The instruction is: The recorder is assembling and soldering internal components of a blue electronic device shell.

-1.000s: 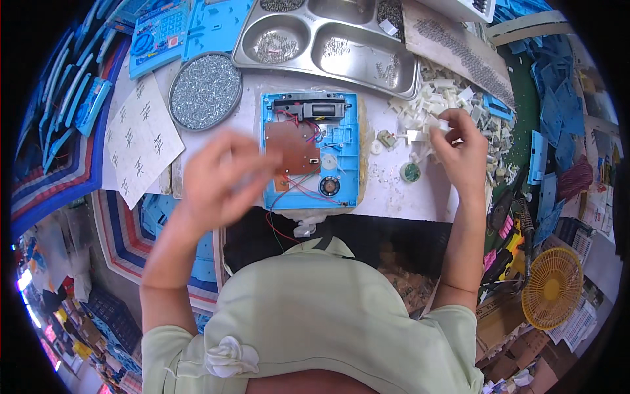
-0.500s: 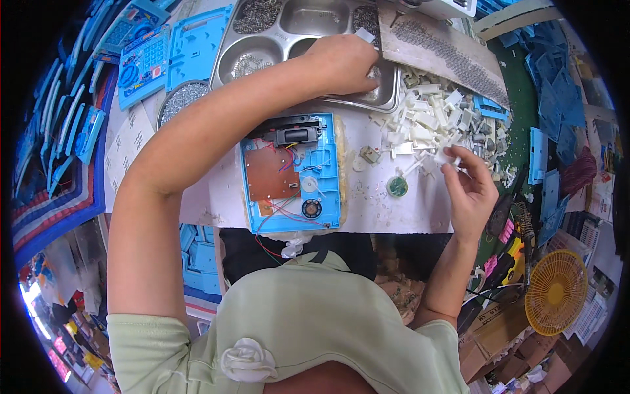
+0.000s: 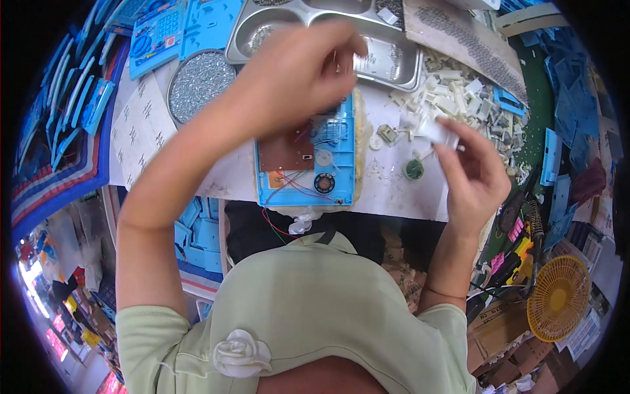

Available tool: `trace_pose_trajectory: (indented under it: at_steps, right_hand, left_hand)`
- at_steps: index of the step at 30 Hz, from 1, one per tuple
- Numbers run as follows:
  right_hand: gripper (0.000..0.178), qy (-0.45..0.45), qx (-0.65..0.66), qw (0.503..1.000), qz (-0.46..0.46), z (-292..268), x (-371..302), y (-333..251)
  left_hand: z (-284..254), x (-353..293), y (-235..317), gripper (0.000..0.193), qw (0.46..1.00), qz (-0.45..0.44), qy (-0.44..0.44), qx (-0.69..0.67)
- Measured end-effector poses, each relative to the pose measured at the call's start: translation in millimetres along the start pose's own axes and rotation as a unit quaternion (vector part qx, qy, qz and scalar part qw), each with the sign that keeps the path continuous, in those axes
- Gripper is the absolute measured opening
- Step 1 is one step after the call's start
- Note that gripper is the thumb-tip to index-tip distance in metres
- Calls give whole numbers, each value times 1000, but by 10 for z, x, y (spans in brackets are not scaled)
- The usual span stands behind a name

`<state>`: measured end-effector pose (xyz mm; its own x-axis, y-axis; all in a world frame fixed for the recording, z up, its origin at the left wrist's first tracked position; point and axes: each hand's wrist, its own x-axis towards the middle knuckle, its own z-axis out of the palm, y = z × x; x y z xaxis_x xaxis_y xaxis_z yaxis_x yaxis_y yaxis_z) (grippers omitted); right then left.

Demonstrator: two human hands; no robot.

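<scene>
My left hand (image 3: 308, 69), smeared by motion, hangs over the near edge of the steel compartment tray (image 3: 415, 71) and the top of the blue casing. Its fingers are curled toward the thumb; whatever small thing may be between them cannot be made out. My right hand (image 3: 478, 164) pinches a small white plastic part (image 3: 441, 134) between thumb and forefinger, beside the pile of white parts. Between my arms the open blue plastic casing (image 3: 306, 195) lies flat, with a brown circuit board (image 3: 281, 152), a round black speaker (image 3: 325, 183) and thin wires. My left hand covers its upper part.
A round tin (image 3: 202, 85) of small metal pieces stands left of the casing. White plastic parts (image 3: 459, 95) are heaped at the right, below a board (image 3: 459, 39) of small metal pieces. A green round piece (image 3: 413, 169) lies near my right hand. Blue casings (image 3: 65, 111) stack far left.
My left hand has lifted out of the tray compartment and come back leftward over the casing. The right hand still pinches the white part, now turned differently. The whole view has shifted slightly.
</scene>
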<state>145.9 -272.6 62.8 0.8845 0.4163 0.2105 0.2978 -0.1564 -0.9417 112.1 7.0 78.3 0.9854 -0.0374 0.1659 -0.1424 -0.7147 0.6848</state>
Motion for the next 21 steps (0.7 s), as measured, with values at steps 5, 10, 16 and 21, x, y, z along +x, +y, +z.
trace_pose_trajectory:
  at_steps: [5, 10, 16, 21]
  right_hand:
    - [36, -137, 25, 976, -166, 322, -198, -119]
    - [34, -167, -5, 967, -191, 371, -292, -166]
    - [31, -195, -70, 951, -229, 484, -328, -266]
    - [30, -239, 58, 963, -111, 322, -348, -90]
  left_hand:
    - [60, -1099, 320, 20, 901, -175, -78, -390]
    - [232, -1397, 330, 20, 789, -283, -65, -541]
    - [272, -1461, 329, 22, 774, -298, -88, -551]
    - [15, -1275, 378, 23, 780, -282, -178, -530]
